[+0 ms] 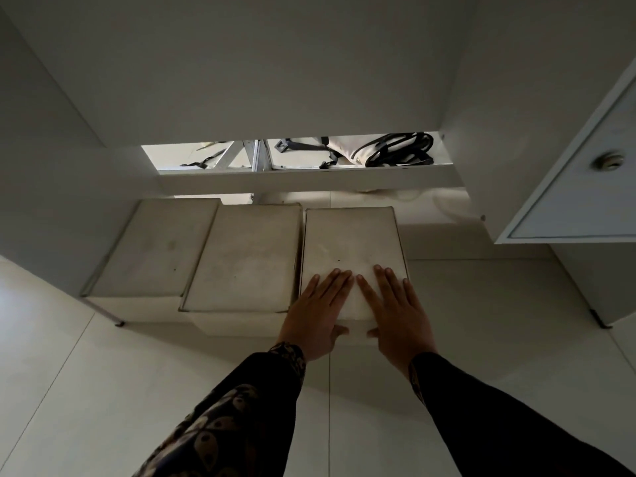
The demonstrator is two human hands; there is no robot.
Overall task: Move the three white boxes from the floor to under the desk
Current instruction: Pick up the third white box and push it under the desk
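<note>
nearest the camera, two forearms in dark sleeves are seen reaching forward over the pale tiled floor (103,390), the left sleeve (241,407) patterned and the right sleeve (481,414) plain black. the left hand (318,309) and the right hand (395,309) are laid flat, side by side, on the near end of the lid of a white rectangular lidded box (351,242). each grip is spread, with fingers extended and palms pressed down on the lid; the thumbs are hooked over the near edge onto the front face. nothing is pinched.

just to the left of the left hand, a second white rectangular box (246,259) is set on the floor, its side almost touching the box under the hands. further left of it a third white rectangular box (158,249) is placed, close beside the second. all three boxes are lined up in a row beneath the white counter (241,63), whose underside fills the upper part of the view.

to the right of the right hand and above it, a white drawer unit with a round knob (609,161) is seen.

beyond the hands, past a white crossbar, a bright gap is visible in which a light fabric bag with dark straps (389,153) is lying.
</note>
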